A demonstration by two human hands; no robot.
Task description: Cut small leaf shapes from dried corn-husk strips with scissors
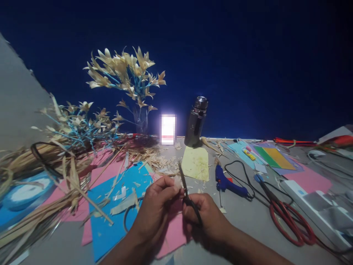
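My left hand (158,200) pinches a small pale piece of dried husk (177,183) between thumb and fingers. Beside it, my right hand (206,213) is closed around black-handled scissors (196,211), whose blades point up and away from me, close to the husk piece. Both hands are above a pink sheet (172,239). Just left of them lies a blue sheet (107,206) strewn with husk scraps. Ahead is a pale yellow sheet (195,162) bearing small trimmings.
Husk flowers on blue stems (132,73) stand at the back left, near a bright light (168,127) and a flask (195,123). To the right lie a blue glue gun (231,186), red-handled scissors (292,221) and a white power strip (311,209). Dried husk strips (24,165) cover the left.
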